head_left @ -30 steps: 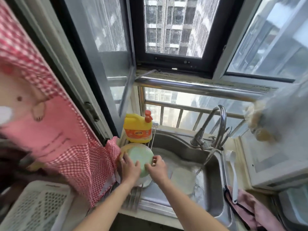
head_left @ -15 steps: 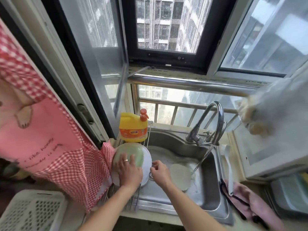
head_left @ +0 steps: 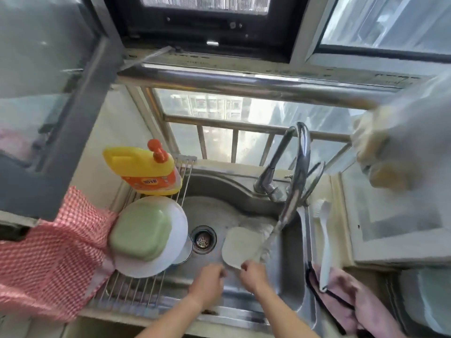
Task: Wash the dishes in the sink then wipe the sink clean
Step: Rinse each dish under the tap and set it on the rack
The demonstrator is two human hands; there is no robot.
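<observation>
Home kitchen: steel sink [head_left: 288,276], faucet [head_left: 296,172], dish-soap bottle [head_left: 146,169], drying rack [head_left: 136,286].

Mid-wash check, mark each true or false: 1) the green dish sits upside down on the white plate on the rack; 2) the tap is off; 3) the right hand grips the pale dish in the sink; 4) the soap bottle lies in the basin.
1) True: green dish rests inverted on the white plate.
2) False: water runs from the tap.
3) True: right hand grips the pale dish.
4) False: soap bottle stands on the rack.
</observation>
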